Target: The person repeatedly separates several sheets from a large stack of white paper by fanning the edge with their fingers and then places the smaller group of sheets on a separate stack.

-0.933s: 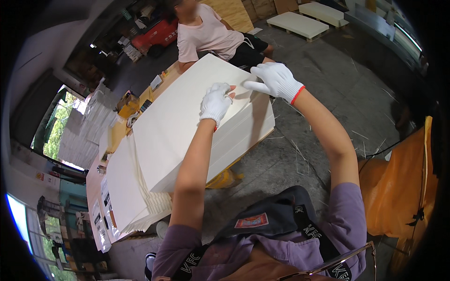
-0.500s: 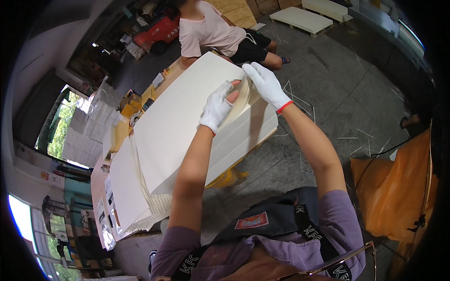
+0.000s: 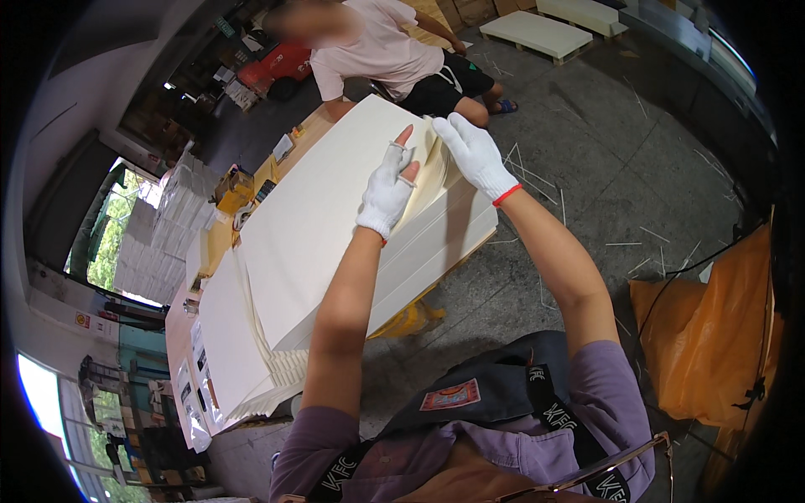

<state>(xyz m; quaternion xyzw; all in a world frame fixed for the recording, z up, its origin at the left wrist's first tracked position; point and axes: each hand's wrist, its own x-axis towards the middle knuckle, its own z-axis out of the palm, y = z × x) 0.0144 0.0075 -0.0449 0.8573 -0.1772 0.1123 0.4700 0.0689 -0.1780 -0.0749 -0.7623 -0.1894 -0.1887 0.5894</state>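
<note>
A tall stack of large cream-white paper sheets point(image 3: 314, 210) lies in front of me. Along its right edge, near the far corner, several sheets bend up and fan apart. On this edge rests my left hand point(image 3: 388, 191), in a white glove that leaves the thumb and forefinger tips bare. Its forefinger stretches out and the thumb stands apart from it, so the hand is open. My right hand point(image 3: 478, 155), in a white glove with a red cuff, closes on the raised corner of the sheets, fingers straight and together. Its thumb is hidden.
A lower paper stack point(image 3: 222, 335) adjoins on the left, on a wooden table point(image 3: 174, 323). A person in a pink shirt point(image 3: 377, 54) leans at the far end. Paper strips point(image 3: 537, 180) litter the floor; an orange sheet point(image 3: 696, 335) hangs at right.
My left forefinger has straightened and moved away from the thumb, and the bent sheets have shifted. My right hand stays nearly in place. The person across has leaned further into view.
</note>
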